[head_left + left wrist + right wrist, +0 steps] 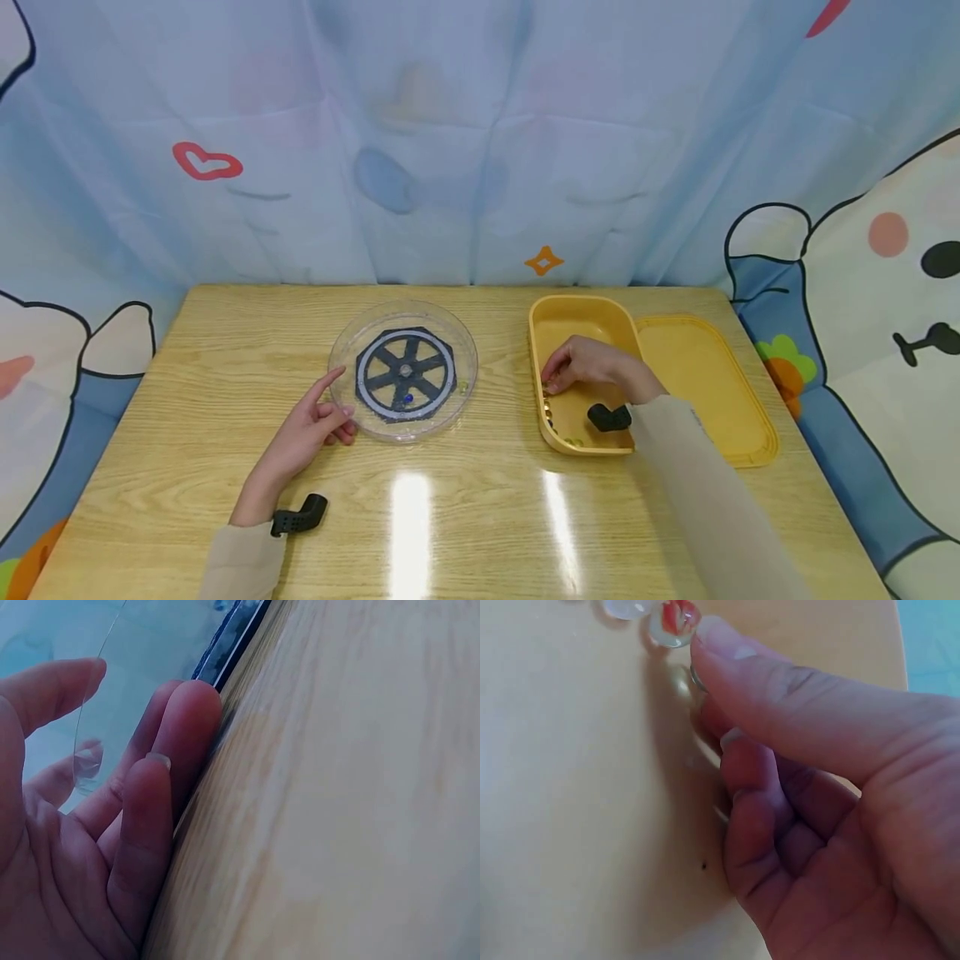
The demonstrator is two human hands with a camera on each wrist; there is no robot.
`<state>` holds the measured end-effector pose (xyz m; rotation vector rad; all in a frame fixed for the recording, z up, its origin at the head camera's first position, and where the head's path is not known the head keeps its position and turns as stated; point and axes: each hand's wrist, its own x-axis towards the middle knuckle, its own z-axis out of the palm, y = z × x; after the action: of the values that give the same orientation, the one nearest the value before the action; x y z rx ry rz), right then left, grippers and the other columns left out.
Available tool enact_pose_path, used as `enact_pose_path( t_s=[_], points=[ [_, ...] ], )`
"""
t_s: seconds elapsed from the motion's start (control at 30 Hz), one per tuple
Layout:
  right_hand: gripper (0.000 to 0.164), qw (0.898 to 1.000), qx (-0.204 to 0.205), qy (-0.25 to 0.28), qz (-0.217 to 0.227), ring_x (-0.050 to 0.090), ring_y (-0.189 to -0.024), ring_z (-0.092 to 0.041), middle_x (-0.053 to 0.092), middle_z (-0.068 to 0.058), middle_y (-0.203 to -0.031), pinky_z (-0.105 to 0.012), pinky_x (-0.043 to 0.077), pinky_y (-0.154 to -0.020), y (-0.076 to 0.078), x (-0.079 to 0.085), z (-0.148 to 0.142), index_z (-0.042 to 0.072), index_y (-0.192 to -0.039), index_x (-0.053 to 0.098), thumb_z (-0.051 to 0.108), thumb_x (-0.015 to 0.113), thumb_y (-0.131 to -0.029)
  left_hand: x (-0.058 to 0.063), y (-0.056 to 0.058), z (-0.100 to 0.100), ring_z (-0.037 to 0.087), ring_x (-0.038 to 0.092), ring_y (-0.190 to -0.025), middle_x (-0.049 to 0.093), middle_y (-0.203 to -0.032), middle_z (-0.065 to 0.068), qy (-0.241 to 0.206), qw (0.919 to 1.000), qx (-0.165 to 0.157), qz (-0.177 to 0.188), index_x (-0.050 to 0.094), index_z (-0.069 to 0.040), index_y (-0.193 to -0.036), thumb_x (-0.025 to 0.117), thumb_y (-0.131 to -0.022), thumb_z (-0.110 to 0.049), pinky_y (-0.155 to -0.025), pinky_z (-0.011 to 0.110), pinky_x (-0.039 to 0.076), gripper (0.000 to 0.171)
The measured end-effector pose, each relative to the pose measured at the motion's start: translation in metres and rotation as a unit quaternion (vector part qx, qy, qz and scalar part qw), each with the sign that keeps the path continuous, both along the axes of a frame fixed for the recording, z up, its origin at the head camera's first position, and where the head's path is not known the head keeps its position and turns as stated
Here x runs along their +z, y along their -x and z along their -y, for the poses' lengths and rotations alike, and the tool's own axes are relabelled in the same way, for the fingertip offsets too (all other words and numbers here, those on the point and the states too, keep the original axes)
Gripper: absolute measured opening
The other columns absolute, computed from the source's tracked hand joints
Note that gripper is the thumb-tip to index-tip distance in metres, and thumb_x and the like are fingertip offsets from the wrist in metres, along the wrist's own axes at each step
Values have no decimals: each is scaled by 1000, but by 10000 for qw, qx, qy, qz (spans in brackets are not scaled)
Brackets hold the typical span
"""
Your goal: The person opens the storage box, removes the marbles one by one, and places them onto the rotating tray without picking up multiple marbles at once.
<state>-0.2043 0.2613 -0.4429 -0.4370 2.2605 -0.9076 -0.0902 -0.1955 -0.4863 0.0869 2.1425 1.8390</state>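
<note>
My left hand (311, 425) touches the near left rim of a clear round dish (467, 337), index finger extended and the other fingers bent low by the table. In the left wrist view the dish's thin clear edge (79, 720) runs by the thumb and fingers. A dark spoked wheel shape (406, 371) shows in the dish, along with a blue marble (408, 399). Inside a yellow bin (585, 307), my right hand (588, 365) pinches a glass marble (697, 678), mostly hidden by the thumb. A red-swirled marble (673, 622) lies beside the thumb tip.
Several marbles (548, 412) line the bin's left wall and lower edge. A flat yellow lid (708, 387) lies right of the bin, under the right forearm. The wooden table (240, 358) ends at a patterned blue curtain (480, 142).
</note>
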Motion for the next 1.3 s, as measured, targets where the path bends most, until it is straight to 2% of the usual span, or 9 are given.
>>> enact_pose_path(
  t_s=[0.2,0.47,0.63,0.8,1.03,1.13,1.3],
  points=[
    [17,10000,-57,12,-2,66,-83,-15,74,-2,-89,-30,50,-80,2,6,-3,3,-100,77,11,79,-85,1,2,-2,30,70,-78,69,-90,20,52,10000,-29,-2,22,-22,-159,57,-103,-20,-71,32,52,66],
    [18,9983,-449,164,-325,66,-89,-17,75,-3,-94,-33,49,-87,0,22,-2,4,-102,78,14,78,-87,2,5,-2,30,70,-77,69,-91,20,79,9999,-57,-65,21,-21,-160,57,-104,-19,-71,32,52,67],
    [20,9945,-816,143,-643,64,-92,-20,74,-3,-99,-37,48,-86,-8,34,-1,4,-106,76,16,75,-90,2,2,-2,30,70,-78,69,-91,20,68,10000,-48,4,21,-22,-160,57,-104,-20,-71,32,51,67],
    [19,9882,-973,270,-1152,63,-92,-22,72,-4,-103,-40,49,-84,-18,47,7,6,-108,76,18,73,-93,1,1,-1,30,70,-78,69,-91,19,78,10000,-17,29,21,-23,-160,57,-104,-20,-71,32,51,67],
    [14,9678,-996,486,-2259,64,-86,-18,73,0,-98,-35,50,-75,-34,61,34,12,-103,78,19,75,-91,1,0,0,28,70,-77,69,-90,18,96,10000,2,3,21,-20,-160,58,-103,-20,-71,32,52,67],
    [14,9627,-1019,669,-2414,64,-84,-18,73,0,-98,-34,50,-72,-42,65,52,10,-104,77,17,75,-92,1,-1,0,27,70,-77,69,-89,17,107,9999,16,3,21,-19,-159,58,-103,-20,-71,32,52,67],
    [12,9607,-1184,979,-2310,63,-82,-18,73,-1,-97,-35,51,-71,-53,67,85,9,-102,77,15,75,-91,3,-1,-1,28,70,-77,70,-89,17,120,9999,30,1,22,-20,-159,58,-103,-20,-71,32,52,67]
  ],
)
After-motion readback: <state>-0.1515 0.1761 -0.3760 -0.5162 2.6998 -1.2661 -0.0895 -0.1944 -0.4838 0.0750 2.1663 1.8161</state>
